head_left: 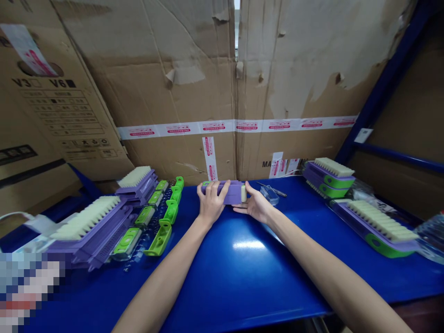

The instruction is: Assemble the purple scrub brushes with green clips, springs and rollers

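Brush body (235, 193) held, left hand (210, 205) over top, right hand (259, 206) at pale end: likely assembly, next move wanting steady alignment.

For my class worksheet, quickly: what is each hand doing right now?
Left hand: closed on the purple brush piece, fingers over its top.
Right hand: on the same piece's right end, fingers partly open.

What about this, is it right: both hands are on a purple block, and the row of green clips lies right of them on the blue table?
Not quite: the left hand and right hand are on a purple block, but the head view shows the row of green clips left of them on the blue table.
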`<state>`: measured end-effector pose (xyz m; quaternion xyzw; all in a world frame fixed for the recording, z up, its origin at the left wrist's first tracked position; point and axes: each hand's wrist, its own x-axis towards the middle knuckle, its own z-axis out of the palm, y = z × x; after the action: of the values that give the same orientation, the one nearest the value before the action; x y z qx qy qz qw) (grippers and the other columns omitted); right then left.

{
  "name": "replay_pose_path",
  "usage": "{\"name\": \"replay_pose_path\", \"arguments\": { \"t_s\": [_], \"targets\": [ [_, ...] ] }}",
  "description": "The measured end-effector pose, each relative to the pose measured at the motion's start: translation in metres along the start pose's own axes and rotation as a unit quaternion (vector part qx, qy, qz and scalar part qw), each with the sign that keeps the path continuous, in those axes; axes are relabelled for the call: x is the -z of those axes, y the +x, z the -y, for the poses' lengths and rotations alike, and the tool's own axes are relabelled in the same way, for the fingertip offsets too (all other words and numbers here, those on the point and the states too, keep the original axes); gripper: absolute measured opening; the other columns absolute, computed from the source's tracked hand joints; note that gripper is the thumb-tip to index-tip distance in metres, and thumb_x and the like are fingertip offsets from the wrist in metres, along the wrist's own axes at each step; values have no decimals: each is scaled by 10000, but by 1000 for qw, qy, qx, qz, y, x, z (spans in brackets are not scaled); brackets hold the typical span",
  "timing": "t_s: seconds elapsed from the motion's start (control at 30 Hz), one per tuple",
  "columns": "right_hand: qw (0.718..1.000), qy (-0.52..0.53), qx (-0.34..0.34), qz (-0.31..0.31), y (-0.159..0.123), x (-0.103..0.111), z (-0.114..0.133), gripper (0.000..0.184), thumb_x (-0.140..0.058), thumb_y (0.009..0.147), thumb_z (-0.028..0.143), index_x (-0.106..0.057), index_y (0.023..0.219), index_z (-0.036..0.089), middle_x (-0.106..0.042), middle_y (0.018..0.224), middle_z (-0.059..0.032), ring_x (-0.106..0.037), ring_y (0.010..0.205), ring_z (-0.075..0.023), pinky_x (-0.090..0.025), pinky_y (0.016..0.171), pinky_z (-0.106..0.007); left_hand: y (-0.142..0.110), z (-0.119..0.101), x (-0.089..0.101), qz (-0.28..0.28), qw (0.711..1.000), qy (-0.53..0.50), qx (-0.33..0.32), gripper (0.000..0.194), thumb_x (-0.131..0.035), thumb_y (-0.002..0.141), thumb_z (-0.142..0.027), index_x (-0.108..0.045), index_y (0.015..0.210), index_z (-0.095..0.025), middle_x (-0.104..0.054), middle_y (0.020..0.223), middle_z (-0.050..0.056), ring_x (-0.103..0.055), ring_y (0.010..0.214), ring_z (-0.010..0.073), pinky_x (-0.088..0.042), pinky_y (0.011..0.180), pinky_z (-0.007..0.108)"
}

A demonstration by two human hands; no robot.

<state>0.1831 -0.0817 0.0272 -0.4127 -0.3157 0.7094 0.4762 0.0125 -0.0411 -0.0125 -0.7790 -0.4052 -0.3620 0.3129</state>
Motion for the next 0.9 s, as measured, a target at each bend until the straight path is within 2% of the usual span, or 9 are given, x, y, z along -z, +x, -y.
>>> {"name": "replay_pose_path", "arguments": {
  "t_s": [0.1, 0.23, 0.33, 0.4, 0.47, 0.57, 0.73, 0.8, 0.9],
  "targets": [
    [992, -97, 56, -62, 3, -1, -5, 583, -443, 840, 631, -502, 1240, 211, -662, 1001, -115, -650, 781, -214, -547, 702, -401, 1, -1, 0, 7, 1000, -4, 5, 501, -530, 828, -227, -501, 1327, -268, -567, 1167, 149, -495, 1092, 293, -225, 1013, 550],
    [934, -189, 258, -161, 9, 0, -11, 578, -560, 789, 560, -524, 1257, 222, -634, 1144, -99, -621, 941, -219, -524, 768, -351, 1, -1, 1, 17, 1000, 0, 9, 504, -517, 829, -202, -501, 1326, -283, -568, 1178, 143, -495, 1097, 289, -222, 1016, 547],
    [861, -238, 371, -253, 8, 10, -2, 524, -450, 837, 570, -654, 1076, 150, -692, 814, -82, -629, 764, -196, -496, 723, -311, 1, 0, 2, 21, 999, 12, 25, 519, -531, 825, -219, -487, 1340, -263, -564, 1190, 158, -495, 1093, 300, -240, 996, 542],
    [821, -262, 392, -322, 4, 19, 9, 561, -348, 877, 561, -675, 1015, 127, -601, 549, -30, -565, 549, -172, -464, 597, -292, 1, 2, 2, 33, 998, 18, 47, 537, -541, 819, -230, -473, 1352, -249, -561, 1196, 168, -494, 1093, 309, -259, 974, 533],
    [787, -298, 398, -366, -1, 29, 21, 532, -328, 890, 516, -674, 1002, 128, -569, 514, -16, -542, 506, -167, -434, 555, -277, 1, 4, 3, 48, 996, 22, 72, 548, -545, 819, -247, -462, 1360, -239, -559, 1197, 175, -492, 1092, 317, -274, 954, 526],
    [709, -445, 358, -414, -8, 39, 33, 417, -380, 883, 440, -673, 1000, 168, -666, 709, -68, -627, 697, -208, -449, 653, -295, 2, 5, 2, 61, 993, 28, 98, 558, -551, 821, -269, -450, 1368, -226, -557, 1197, 179, -491, 1088, 318, -276, 945, 520],
    [576, -702, 161, -387, -18, 40, 36, 460, -449, 859, 486, -608, 1131, 150, -658, 999, -182, -634, 935, -328, -465, 728, -382, 2, 6, 1, 62, 990, 31, 125, 570, -564, 816, -288, -444, 1370, -219, -544, 1210, 183, -484, 1092, 318, -261, 956, 523],
    [553, -743, 107, -363, -20, 40, 33, 526, -485, 831, 528, -575, 1159, 127, -634, 1051, -210, -621, 976, -360, -472, 736, -409, 2, 6, 1, 65, 988, 30, 135, 583, -575, 810, -296, -442, 1371, -212, -539, 1210, 187, -481, 1094, 318, -262, 959, 520],
    [550, -773, 42, -312, -20, 39, 30, 603, -566, 790, 489, -482, 1265, 127, -634, 1069, -207, -624, 987, -364, -476, 757, -427, 2, 7, 1, 64, 986, 33, 150, 591, -583, 805, -300, -441, 1371, -206, -540, 1197, 191, -484, 1087, 315, -270, 955, 513]
  ]
}}
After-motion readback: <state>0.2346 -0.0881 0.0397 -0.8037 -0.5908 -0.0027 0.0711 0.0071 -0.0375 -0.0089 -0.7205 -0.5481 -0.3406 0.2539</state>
